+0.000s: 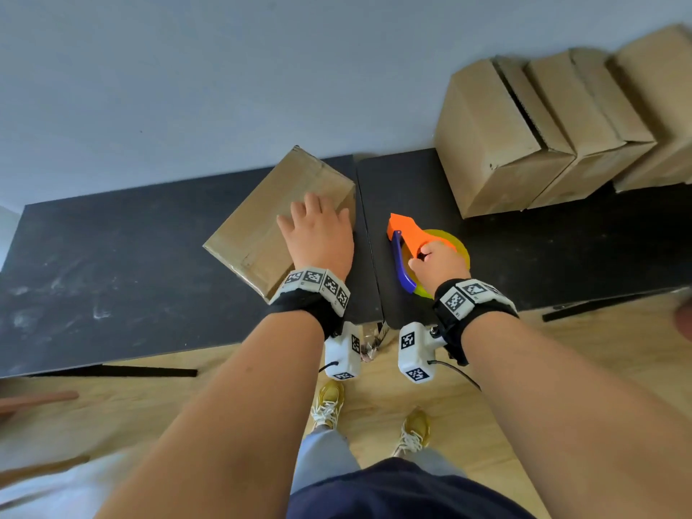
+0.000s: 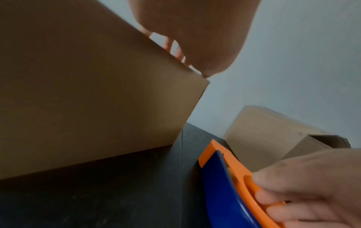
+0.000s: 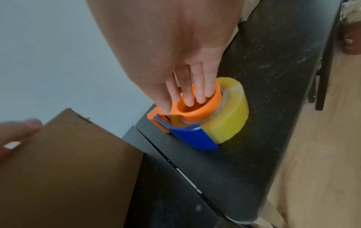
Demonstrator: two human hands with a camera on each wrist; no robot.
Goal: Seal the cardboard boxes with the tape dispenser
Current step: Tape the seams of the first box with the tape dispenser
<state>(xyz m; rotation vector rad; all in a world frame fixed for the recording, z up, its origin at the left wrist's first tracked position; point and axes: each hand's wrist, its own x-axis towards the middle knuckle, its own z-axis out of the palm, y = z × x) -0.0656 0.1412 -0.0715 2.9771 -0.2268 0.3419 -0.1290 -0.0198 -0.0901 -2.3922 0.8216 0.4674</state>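
Cardboard box [image 1: 277,219] lies on black table [image 1: 112,264]; left hand [image 1: 318,234] rests flat atop it, fingers extended. Right hand [image 1: 438,264] grips orange-and-blue tape dispenser [image 1: 408,237], fingers hooked inside its core.

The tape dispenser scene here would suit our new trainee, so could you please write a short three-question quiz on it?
1. True or false: the left hand lies flat on top of the cardboard box.
2. Multiple choice: where are the fingers of the right hand? A) wrapped round the blue guard; B) inside the orange core of the tape dispenser; C) on the stacked boxes.
3. Fill in: the dispenser rests on the black ____.

Key: 1 true; 2 B; 3 table.
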